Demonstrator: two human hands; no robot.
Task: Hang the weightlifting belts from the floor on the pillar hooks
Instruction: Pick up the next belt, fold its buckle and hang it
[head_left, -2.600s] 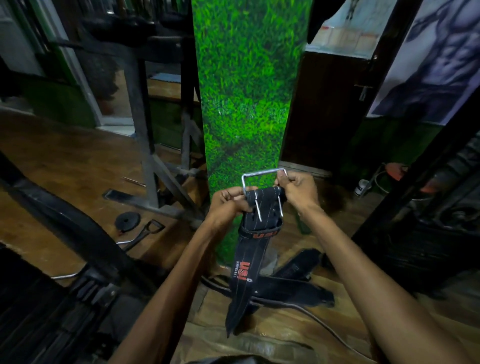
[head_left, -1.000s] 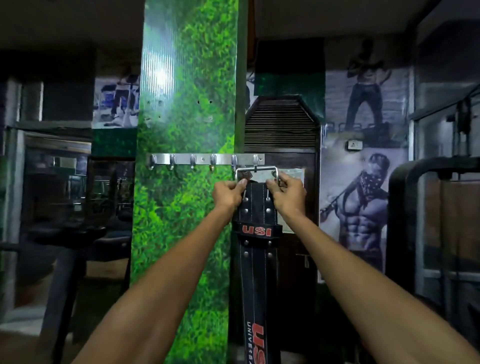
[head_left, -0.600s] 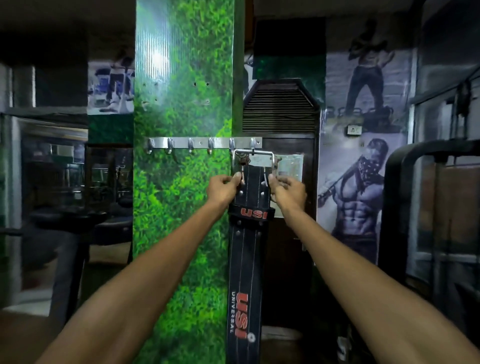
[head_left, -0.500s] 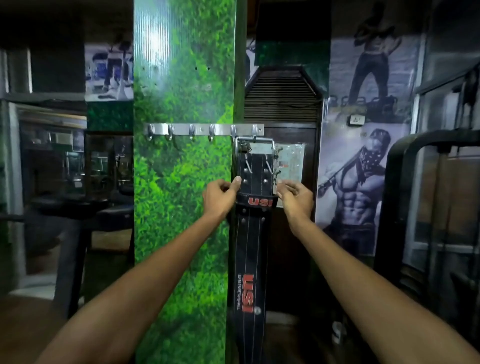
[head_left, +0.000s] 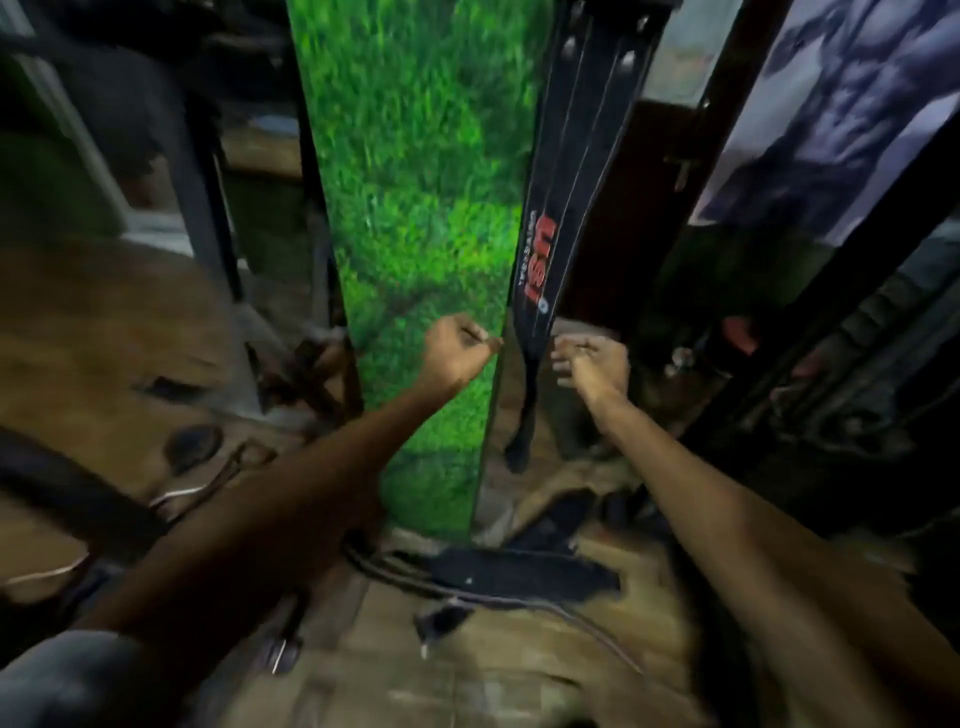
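The left hand (head_left: 457, 353) sits low in front of the green grass-print pillar (head_left: 426, 208), curled into a loose fist with nothing visibly in its grip; it is just beside the pillar's right edge and not touching any belt.

Next to it, the hung belt (head_left: 566, 208) drops along the pillar's right edge, its top running out of the picture, so the hook itself cannot be seen. Its narrow tongue end dangles free between the two hands. It hangs straight and flat with barely a curve, which suggests thick, stiff leather with some weight to it.

The right hand (head_left: 592, 364) is just right of that dangling end, fingers half spread and holding nothing, clear of the strap.

Below, on the wooden floor (head_left: 498, 675) at the pillar's foot, lies a floor belt (head_left: 519, 571), dark, broad and flat, with another dark strap end (head_left: 556, 519) angled up behind it; blur hides their buckles. A thin cable (head_left: 587, 623) runs under and past them.

These should handle as firm slabs rather than limp straps: matte leather, not slippery, not fragile, heavy at the buckle end. The sensible hold is probably two-handed at the buckle, so the metal frame can be slipped over a hook while the long tail hangs below.
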